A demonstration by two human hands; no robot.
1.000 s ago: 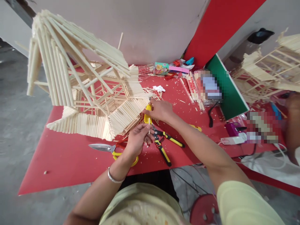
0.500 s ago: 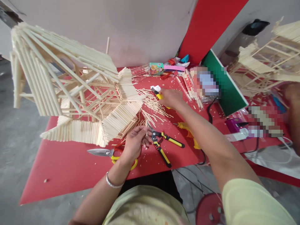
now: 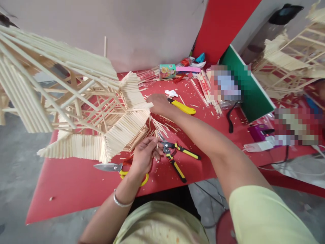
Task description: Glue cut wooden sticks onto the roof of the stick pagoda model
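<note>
My left hand (image 3: 145, 153) is closed in a pinch near the table's front, with a short piece of wooden stick (image 3: 156, 134) at its fingertips. Just right of it lie yellow-and-black pliers (image 3: 169, 149) with spread handles. Scissors with yellow handles (image 3: 111, 167) lie partly beneath my left wrist. My right hand (image 3: 160, 103) reaches over the loose wooden sticks (image 3: 161, 126), beside the roof edge of a stick-built model house (image 3: 129, 127). Its fingers are mostly hidden or blurred. A yellow utility knife (image 3: 185, 107) lies on the table by my right wrist.
Along the back of the red table (image 3: 76, 189) are a green-labelled container (image 3: 167, 71) and bundled sticks (image 3: 204, 88). A green board (image 3: 242, 86) stands at the right, with a second stick model (image 3: 281, 67) behind it. White crumpled tissue (image 3: 171, 93) lies near the knife.
My right hand has let go of the yellow utility knife and moved left to the loose sticks. My right forearm now covers the yellow glue gun. The left hand stays nearly still, pinched.
</note>
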